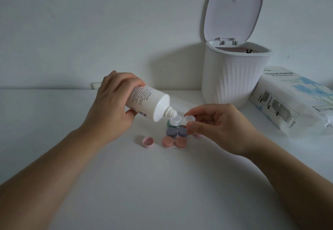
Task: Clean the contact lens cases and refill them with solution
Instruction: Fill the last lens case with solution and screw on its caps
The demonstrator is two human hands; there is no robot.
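Observation:
My left hand (111,101) grips a white solution bottle (150,103), tipped so that its nozzle points down into one well of an open clear lens case (182,119). My right hand (218,123) pinches that case by its other well, a little above the table. Under it lie a green-capped case (170,123), a purple-capped case (177,132) and a salmon-capped case (173,142), all shut. A loose pink cap (148,142) lies open side up to their left.
A white ribbed bin (234,78) with its lid raised stands at the back right against the wall. A pack of tissue paper (295,101) lies to its right. The table (162,184) is white.

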